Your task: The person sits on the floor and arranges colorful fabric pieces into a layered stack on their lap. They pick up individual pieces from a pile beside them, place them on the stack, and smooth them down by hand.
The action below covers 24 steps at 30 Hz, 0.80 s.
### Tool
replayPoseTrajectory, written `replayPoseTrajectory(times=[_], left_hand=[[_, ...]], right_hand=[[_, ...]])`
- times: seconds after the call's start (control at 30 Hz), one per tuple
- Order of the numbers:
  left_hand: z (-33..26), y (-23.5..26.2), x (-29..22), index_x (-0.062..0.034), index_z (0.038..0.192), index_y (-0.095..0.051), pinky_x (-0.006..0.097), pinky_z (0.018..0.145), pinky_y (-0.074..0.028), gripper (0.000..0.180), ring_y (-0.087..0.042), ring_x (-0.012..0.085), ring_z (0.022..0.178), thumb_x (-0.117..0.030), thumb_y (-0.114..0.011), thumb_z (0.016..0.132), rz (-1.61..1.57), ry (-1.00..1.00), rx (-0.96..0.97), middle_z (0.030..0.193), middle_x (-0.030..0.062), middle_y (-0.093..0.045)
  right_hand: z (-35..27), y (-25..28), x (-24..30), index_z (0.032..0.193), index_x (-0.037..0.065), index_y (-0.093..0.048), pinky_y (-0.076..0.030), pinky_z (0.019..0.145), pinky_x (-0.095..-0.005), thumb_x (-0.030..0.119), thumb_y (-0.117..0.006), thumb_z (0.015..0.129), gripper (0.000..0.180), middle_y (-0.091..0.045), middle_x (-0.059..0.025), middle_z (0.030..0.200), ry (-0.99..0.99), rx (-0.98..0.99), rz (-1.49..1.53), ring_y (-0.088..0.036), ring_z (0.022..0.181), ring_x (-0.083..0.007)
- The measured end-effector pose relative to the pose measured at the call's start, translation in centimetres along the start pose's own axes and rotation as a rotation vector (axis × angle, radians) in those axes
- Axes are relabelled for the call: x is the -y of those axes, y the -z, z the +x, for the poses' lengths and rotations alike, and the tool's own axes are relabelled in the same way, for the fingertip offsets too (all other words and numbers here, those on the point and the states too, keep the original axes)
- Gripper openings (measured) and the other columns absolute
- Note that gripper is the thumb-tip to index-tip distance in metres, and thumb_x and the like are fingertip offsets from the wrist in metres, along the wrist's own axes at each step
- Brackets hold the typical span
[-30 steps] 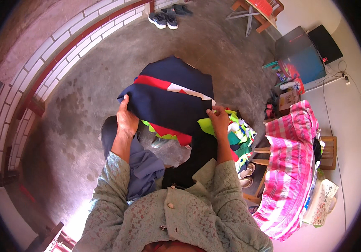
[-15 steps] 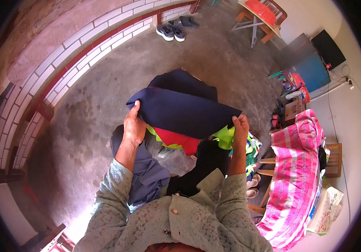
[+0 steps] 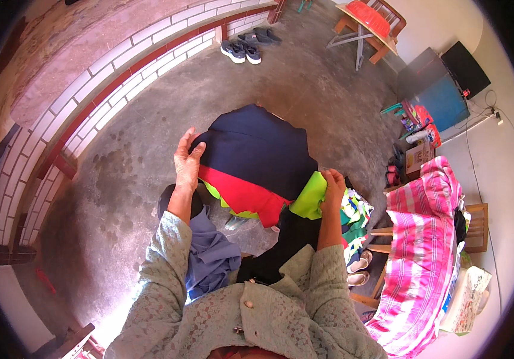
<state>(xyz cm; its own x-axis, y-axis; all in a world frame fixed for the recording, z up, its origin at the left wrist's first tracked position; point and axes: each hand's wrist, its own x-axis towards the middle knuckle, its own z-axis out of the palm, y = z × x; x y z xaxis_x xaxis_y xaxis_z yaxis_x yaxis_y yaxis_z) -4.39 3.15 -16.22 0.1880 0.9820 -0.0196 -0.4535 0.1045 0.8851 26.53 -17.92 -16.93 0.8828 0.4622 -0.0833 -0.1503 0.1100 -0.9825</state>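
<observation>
A stack of cloth pieces lies in front of me over my knees. On top spreads a navy cloth (image 3: 257, 149), fairly flat. Beneath its near edge a red cloth (image 3: 242, 190) shows, with strips of lime green under that. My left hand (image 3: 188, 160) is at the navy cloth's left edge, thumb and fingers apart. At the right, my right hand (image 3: 333, 186) has its fingers closed at the edge of a lime-green cloth (image 3: 309, 196), beside the navy cloth's near right corner. Its fingertips are partly hidden.
Patterned green and white cloth (image 3: 355, 212) lies to my right, near pale shoes (image 3: 360, 269). A pink plaid cloth (image 3: 418, 257) covers wooden furniture at the right. Dark shoes (image 3: 242, 51) stand by the tiled wall. At the far right is a table with a red tray (image 3: 367, 18).
The raised navy flap between my hands has come down flat onto the stack, baring more red cloth. My left hand has loosened and risen slightly; my right hand has moved a little nearer and left.
</observation>
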Motion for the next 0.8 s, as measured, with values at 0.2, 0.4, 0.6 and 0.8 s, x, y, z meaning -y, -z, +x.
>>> replayPoseTrajectory(times=[0.2,0.4,0.6,0.8], left_hand=[[-0.5,1.5,0.7,-0.0053,0.116,-0.058,0.033,0.100,-0.036,0.032,-0.050,0.0187,0.114,-0.003,-0.059,0.084,0.298,-0.211,-0.102,0.118,0.0070,-0.058],[-3.3,-3.2,-7.3,-0.0039,0.112,-0.061,0.035,0.103,-0.033,0.025,-0.051,0.0204,0.116,-0.010,-0.053,0.089,0.447,-0.588,0.167,0.118,0.0102,-0.059],[-11.1,-8.2,-19.4,-0.0144,0.117,-0.060,0.057,0.101,-0.033,0.041,-0.049,0.0367,0.117,-0.041,-0.041,0.092,0.070,-1.238,0.420,0.122,0.0176,-0.056],[-17.7,-12.9,-25.9,-0.0300,0.131,-0.051,0.052,0.104,-0.013,0.040,-0.024,0.0122,0.136,-0.039,-0.049,0.091,-0.616,-1.343,0.480,0.146,-0.0122,-0.034]], right_hand=[[-4.9,0.7,2.9,0.092,0.003,-0.057,-0.045,0.073,-0.0230,0.006,-0.060,0.087,0.007,-0.061,-0.0044,0.087,0.104,0.048,-0.075,-0.056,0.078,-0.0114],[-8.9,1.5,1.4,0.091,0.003,-0.056,-0.045,0.071,-0.0208,0.004,-0.058,0.088,0.004,-0.061,-0.0023,0.081,0.160,0.171,-0.026,-0.057,0.073,-0.0083],[-9.1,1.4,1.7,0.092,0.003,-0.055,-0.045,0.071,-0.0211,0.001,-0.059,0.087,0.007,-0.058,-0.0010,0.083,0.152,0.134,-0.004,-0.058,0.074,-0.0092],[-9.1,1.0,1.4,0.094,0.003,-0.055,-0.045,0.071,-0.0205,0.002,-0.059,0.087,0.008,-0.058,-0.0006,0.082,0.158,0.167,-0.031,-0.057,0.074,-0.0088]])
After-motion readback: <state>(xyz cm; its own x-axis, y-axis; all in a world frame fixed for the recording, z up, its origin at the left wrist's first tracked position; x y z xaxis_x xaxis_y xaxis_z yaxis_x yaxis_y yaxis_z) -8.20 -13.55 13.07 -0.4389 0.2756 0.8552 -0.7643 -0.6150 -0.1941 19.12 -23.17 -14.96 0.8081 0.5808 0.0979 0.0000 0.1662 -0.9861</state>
